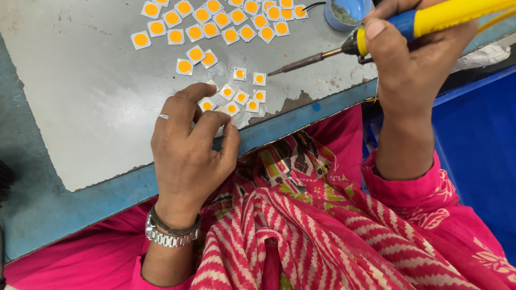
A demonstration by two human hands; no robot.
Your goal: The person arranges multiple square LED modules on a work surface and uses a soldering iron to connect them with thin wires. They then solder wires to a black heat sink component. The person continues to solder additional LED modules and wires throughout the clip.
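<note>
Yellow-and-blue, the one soldering iron [376, 37] sits clamped in the right hand [414, 59], its tip over the grey tabletop [91, 107] just right of the near chips. The left hand [188, 145] rests fingers curled, pinching among nine small white square chips [242, 96] with orange centres at the near edge. About twenty larger ones [215, 21] lie farther off, beside one blue pot [346, 13].
</note>
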